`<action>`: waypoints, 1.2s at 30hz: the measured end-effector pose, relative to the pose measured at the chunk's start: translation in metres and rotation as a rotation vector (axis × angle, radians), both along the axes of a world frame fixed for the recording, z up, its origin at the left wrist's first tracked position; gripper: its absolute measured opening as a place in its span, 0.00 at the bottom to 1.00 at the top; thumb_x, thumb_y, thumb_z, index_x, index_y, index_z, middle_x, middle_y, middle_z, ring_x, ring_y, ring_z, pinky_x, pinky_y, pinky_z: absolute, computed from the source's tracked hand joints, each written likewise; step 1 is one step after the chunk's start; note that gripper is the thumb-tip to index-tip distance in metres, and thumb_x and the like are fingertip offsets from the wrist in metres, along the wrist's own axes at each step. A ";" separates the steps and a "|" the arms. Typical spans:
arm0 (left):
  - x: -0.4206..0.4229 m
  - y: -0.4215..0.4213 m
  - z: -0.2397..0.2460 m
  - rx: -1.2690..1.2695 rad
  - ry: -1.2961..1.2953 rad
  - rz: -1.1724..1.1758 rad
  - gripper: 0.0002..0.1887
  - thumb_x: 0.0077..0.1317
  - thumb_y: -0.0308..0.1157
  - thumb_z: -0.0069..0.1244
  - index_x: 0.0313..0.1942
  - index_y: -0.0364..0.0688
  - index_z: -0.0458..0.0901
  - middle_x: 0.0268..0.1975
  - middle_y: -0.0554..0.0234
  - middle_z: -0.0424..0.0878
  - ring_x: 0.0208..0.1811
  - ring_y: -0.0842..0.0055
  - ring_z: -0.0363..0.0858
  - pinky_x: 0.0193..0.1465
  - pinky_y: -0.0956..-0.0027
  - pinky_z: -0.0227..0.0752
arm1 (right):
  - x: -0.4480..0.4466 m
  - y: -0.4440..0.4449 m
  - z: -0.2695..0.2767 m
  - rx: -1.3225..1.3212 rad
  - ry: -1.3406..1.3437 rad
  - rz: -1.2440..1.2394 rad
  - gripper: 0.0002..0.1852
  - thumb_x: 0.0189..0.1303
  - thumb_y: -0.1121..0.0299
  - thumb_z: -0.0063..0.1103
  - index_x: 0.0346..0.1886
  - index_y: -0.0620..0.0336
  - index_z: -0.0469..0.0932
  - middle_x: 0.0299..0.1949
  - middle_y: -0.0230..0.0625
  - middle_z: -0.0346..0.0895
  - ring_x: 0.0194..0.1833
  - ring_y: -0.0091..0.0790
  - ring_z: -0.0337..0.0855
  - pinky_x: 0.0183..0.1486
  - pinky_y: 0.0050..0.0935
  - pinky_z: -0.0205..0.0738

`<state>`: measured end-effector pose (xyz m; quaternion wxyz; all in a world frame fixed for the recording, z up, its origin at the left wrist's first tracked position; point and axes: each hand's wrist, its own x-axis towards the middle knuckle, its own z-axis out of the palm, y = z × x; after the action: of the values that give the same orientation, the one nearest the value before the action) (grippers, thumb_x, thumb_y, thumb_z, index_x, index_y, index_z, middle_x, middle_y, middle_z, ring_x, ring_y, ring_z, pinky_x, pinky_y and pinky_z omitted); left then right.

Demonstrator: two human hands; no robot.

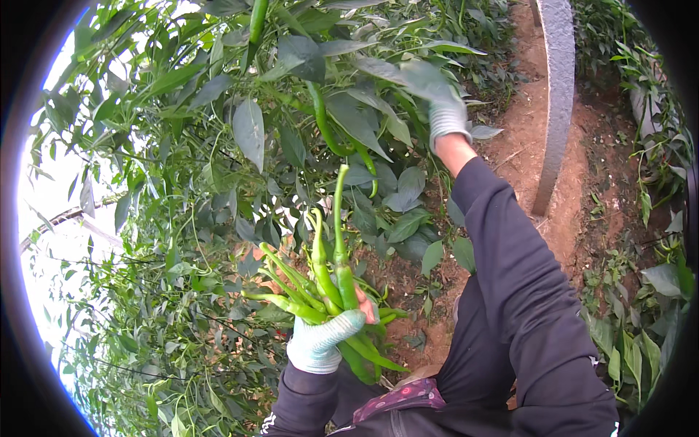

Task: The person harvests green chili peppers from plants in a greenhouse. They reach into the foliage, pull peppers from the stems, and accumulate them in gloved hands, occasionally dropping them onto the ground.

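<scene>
My left hand [325,337], in a pale knitted glove with bare fingertips showing, is closed around a bunch of long green chili peppers [345,287]. Their stems point up and outward, and several tips stick out below the hand. Up at the pepper plant [248,128], my right hand [443,101] reaches in among the leaves. It wears a similar glove and is blurred; its fingers cannot be made out, nor whether they hold anything. A curved green pepper [323,123] hangs on the plant to its left. Another pepper [258,22] hangs near the top edge.
A grey post [558,98] rises from the reddish soil path [516,145] right of my right arm. More pepper plants [650,328] line the far right. Dense foliage [180,328] fills the left, with thin dark lines running through it.
</scene>
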<state>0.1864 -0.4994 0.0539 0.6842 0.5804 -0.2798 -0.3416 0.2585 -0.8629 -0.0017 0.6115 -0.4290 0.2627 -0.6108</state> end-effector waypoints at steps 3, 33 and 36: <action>-0.005 -0.004 0.012 0.072 -0.066 -0.029 0.22 0.51 0.27 0.63 0.46 0.31 0.74 0.30 0.54 0.80 0.33 0.66 0.78 0.38 0.60 0.72 | 0.019 0.036 -0.020 -0.644 0.119 -0.095 0.15 0.64 0.63 0.51 0.51 0.55 0.78 0.44 0.46 0.80 0.46 0.42 0.81 0.52 0.34 0.74; 0.176 -0.052 0.085 0.329 0.070 -0.065 0.09 0.58 0.31 0.58 0.35 0.36 0.81 0.29 0.61 0.83 0.30 0.72 0.83 0.35 0.69 0.79 | 0.018 0.051 0.056 -0.474 0.376 0.374 0.24 0.60 0.47 0.52 0.41 0.61 0.83 0.34 0.48 0.83 0.43 0.47 0.82 0.49 0.40 0.72; 0.181 -0.048 0.085 0.264 0.062 -0.053 0.09 0.58 0.32 0.57 0.35 0.35 0.81 0.29 0.60 0.83 0.30 0.71 0.83 0.36 0.69 0.79 | 0.018 0.043 0.064 -0.524 0.644 0.304 0.24 0.58 0.47 0.55 0.37 0.61 0.83 0.34 0.46 0.83 0.40 0.48 0.82 0.46 0.39 0.73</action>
<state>0.3676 -0.5469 0.1394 0.6010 0.6469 -0.2262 -0.4113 0.2762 -0.8195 0.0622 0.4520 -0.7717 0.2102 -0.3950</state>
